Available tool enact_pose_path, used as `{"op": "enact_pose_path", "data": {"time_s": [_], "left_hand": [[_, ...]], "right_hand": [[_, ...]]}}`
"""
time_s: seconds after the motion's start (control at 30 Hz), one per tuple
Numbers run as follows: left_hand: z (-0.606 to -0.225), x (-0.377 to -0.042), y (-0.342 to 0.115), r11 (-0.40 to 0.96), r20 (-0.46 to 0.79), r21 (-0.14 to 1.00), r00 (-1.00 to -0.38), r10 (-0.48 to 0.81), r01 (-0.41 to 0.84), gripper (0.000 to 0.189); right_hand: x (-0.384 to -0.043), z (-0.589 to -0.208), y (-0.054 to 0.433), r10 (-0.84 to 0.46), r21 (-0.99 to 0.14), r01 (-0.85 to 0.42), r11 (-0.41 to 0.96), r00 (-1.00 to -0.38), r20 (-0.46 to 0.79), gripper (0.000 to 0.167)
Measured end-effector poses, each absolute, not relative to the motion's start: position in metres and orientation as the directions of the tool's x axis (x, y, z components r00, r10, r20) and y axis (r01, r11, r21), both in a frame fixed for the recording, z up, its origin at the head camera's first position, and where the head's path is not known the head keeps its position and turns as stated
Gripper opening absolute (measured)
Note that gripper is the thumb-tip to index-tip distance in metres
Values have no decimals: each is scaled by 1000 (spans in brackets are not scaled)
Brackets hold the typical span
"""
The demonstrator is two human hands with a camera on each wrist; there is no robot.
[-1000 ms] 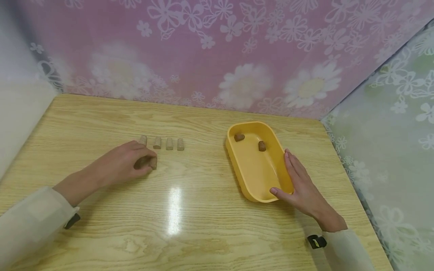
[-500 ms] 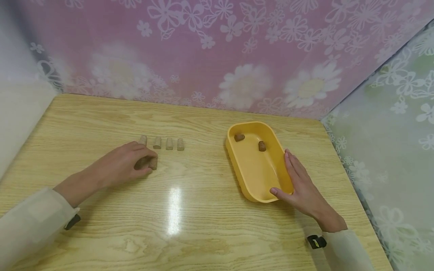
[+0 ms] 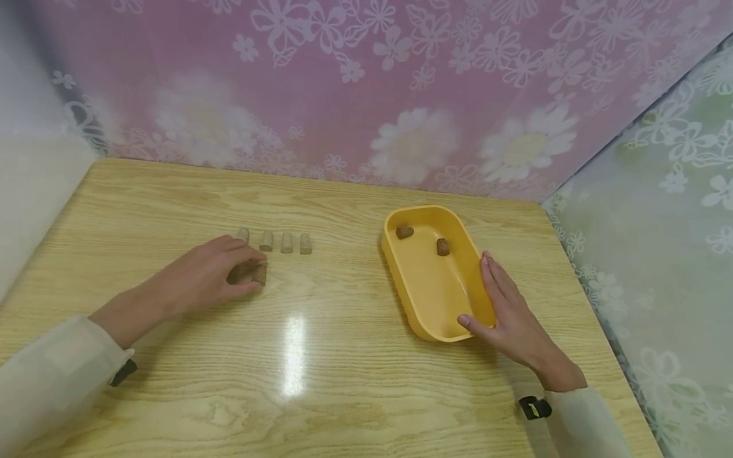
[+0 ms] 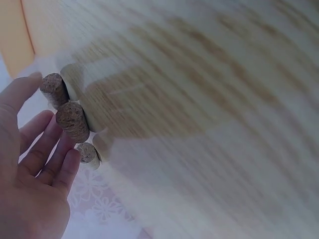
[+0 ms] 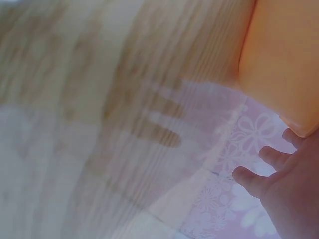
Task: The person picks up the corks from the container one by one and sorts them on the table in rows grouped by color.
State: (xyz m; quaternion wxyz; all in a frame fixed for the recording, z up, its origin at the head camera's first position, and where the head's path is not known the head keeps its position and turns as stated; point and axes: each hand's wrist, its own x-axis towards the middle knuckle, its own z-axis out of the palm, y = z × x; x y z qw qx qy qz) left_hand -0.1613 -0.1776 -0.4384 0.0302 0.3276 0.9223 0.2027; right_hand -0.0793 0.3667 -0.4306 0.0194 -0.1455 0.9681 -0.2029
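Observation:
At the left of the table, my left hand (image 3: pixel 214 273) is curled with a cork (image 3: pixel 260 275) between the thumb and fingertips, low over the wood. Just behind it a row of pale corks (image 3: pixel 286 242) lies on the table, the leftmost partly hidden by the hand. Up close in the left wrist view, the thumb tip is right at one cork (image 4: pixel 54 89), with a larger-looking cork (image 4: pixel 73 122) near the other fingers. My right hand (image 3: pixel 509 324) rests against the yellow tub (image 3: pixel 395 273), fingers straight along its right side and thumb over the near rim.
Two darker brown corks (image 3: pixel 443 247) lie inside the tub toward its far end. The wooden table (image 3: pixel 229 381) meets a pink flowered backdrop (image 3: pixel 343 114) at the back and a pale flowered one (image 3: pixel 676 254) on the right.
Almost nothing differs; the left hand has shifted by a hair at the cork. The right hand and the tub hold their place.

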Motion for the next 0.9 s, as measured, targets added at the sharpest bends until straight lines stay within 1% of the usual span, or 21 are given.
{"op": "enact_pose_path", "data": {"time_s": [0.2, 0.47, 0.73, 0.9], "left_hand": [[-434, -163, -175, 706, 88, 395, -789, 608, 588, 47], [-427, -169, -162, 710, 66, 417, -798, 599, 568, 49], [-419, -183, -136, 679, 83, 434, -777, 624, 592, 49], [-417, -193, -117, 650, 86, 465, -762, 642, 601, 48]], "right_hand": [[-86, -427, 361, -298, -389, -293, 874, -953, 47, 112], [-94, -425, 349, -314, -306, -315, 898, -948, 52, 109], [-95, -426, 345, -268, -315, -250, 916, -963, -15, 107], [-96, -424, 345, -266, -316, -240, 918, -963, -41, 109]]}}
